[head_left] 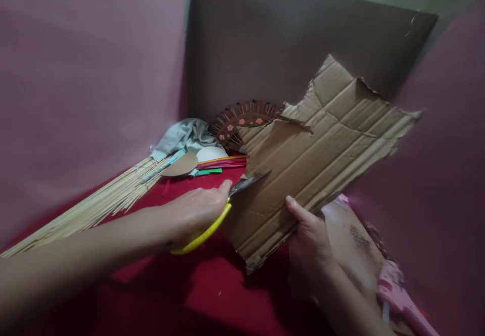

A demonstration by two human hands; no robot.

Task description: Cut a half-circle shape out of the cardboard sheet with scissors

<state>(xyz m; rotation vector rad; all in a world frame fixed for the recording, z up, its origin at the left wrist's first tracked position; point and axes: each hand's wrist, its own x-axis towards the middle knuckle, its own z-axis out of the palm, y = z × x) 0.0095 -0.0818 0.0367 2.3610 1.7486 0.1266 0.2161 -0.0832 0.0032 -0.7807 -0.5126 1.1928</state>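
Note:
My left hand (202, 207) is closed around the yellow handles of a pair of scissors (206, 232). One dark blade lies over the left edge of a torn piece of corrugated cardboard (303, 164); the other blade is hidden. With its thumb on top and fingers underneath, my right hand (310, 235) grips the cardboard's lower edge. The cardboard is tilted in the air, with ragged upper edges and long creases across it.
Behind the cardboard stands a dark fan-shaped craft (242, 121) with pink flowers. Thin wooden sticks (109, 194), a grey cloth (185, 136) and a round brown disc (181, 165) lie left on the red cloth (212, 285). A pink glue gun (397, 290) lies at right.

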